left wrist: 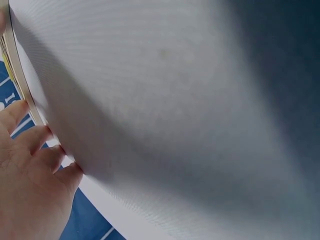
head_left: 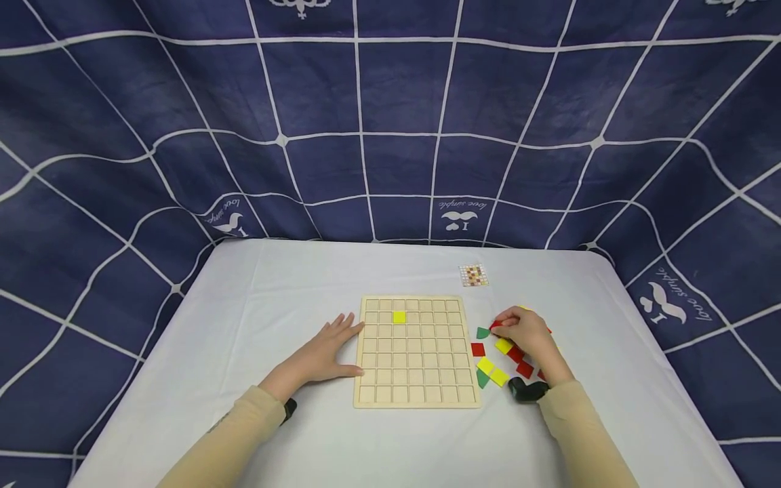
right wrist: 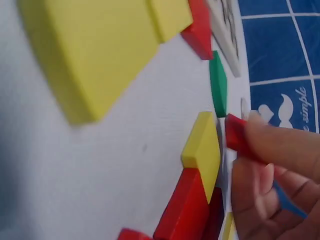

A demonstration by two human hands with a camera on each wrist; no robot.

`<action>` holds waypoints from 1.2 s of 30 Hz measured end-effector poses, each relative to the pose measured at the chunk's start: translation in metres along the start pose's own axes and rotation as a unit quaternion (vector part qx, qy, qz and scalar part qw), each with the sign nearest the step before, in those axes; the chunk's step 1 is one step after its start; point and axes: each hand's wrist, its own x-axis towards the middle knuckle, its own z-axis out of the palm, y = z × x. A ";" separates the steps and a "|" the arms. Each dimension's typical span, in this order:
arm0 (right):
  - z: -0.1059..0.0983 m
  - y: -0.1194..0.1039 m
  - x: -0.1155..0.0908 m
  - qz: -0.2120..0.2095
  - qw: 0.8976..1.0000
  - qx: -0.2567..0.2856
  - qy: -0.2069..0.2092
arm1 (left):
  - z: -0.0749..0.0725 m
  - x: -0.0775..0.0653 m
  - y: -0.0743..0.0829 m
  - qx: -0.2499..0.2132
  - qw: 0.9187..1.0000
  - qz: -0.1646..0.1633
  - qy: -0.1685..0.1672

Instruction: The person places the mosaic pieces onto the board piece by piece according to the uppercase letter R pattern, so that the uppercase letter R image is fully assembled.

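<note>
A wooden grid board (head_left: pixel 417 352) lies on the white table, with one yellow square tile (head_left: pixel 399 317) in a cell of its second row. My left hand (head_left: pixel 326 352) rests at the board's left edge, fingers spread; in the left wrist view the fingertips (left wrist: pixel 37 132) meet the table beside the board. Right of the board, my right hand (head_left: pixel 525 331) pinches a red tile (right wrist: pixel 240 135) between thumb and finger. Around that hand lie loose tiles: a red square (head_left: pixel 478 349), yellow squares (head_left: pixel 499 377), a green piece (head_left: pixel 483 333) with a curved edge, and other red ones (head_left: pixel 525 369).
Behind the board's right corner lies a small pattern card (head_left: pixel 473 275) with coloured squares. A dark blue curtain with white lines (head_left: pixel 396 169) hangs behind and beside the table. A black wrist device (head_left: pixel 526 390) is by the right wrist.
</note>
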 end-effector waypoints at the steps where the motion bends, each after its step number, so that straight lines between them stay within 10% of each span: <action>1: 0.000 0.000 0.000 0.000 1.000 0.019 0.000 | 0.000 0.000 0.000 0.001 1.000 0.000 -0.001; 15: 0.041 -0.052 0.004 -0.062 0.980 0.179 -0.057 | -0.002 0.001 0.000 -0.002 1.000 0.005 -0.004; 36: 0.097 -0.107 0.008 -0.192 0.981 0.022 -0.013 | 0.001 0.000 -0.001 0.002 1.000 0.002 0.000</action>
